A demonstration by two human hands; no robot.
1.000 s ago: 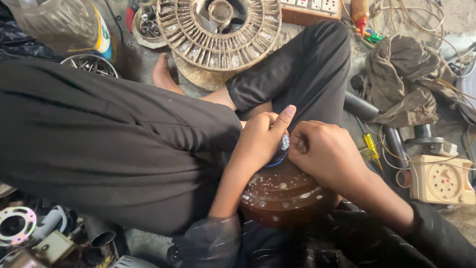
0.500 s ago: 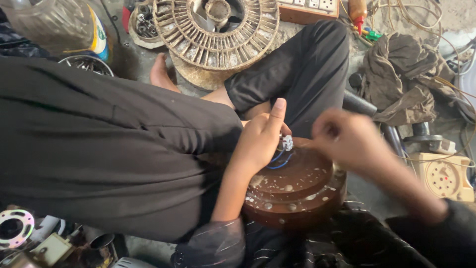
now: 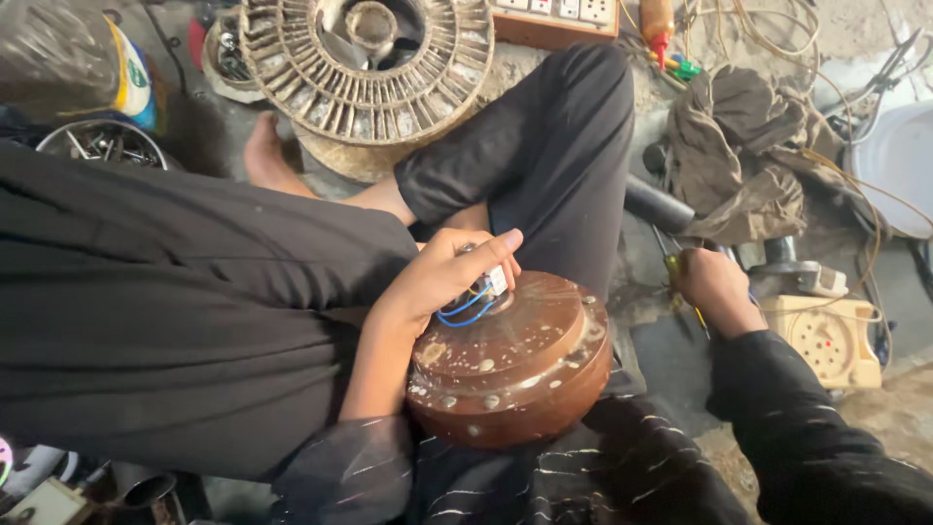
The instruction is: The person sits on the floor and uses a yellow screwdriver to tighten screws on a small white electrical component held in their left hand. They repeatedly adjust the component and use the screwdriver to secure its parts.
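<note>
Cluttering grimy workshop floor (image 3: 671, 350), tools

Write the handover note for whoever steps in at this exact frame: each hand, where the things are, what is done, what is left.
Left hand: pinching the small white part with blue wires at the centre of the brown round motor housing, which rests in the lap.
Right hand: off the housing, out to the side on the floor, closed on a yellow-handled screwdriver.
Nearby: wound stator past the knee, brown rag, beige round-dial box.
Done: the housing is seated in the lap, with the wires out at its hub.
Left: the screwdriver has not yet come to the housing.
</note>
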